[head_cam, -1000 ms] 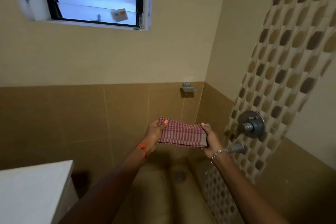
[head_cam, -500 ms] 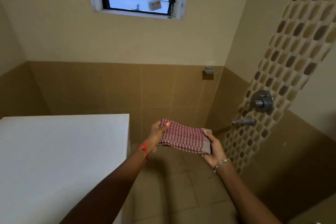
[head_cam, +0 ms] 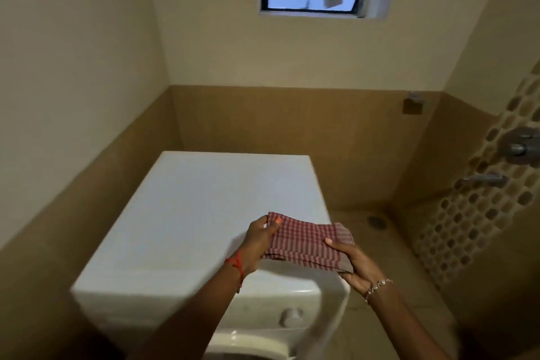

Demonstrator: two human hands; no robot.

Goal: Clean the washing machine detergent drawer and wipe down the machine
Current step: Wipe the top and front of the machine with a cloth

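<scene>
Red-checked cloth, folded flat, is held over the front right corner of the white washing machine. Left hand pinches its far left edge, thumb on top; right hand grips the near right corner. Below, a blurred round knob, possibly the dial, sits on the front panel.

Open floor right of washing machine; walls close left, behind.
</scene>
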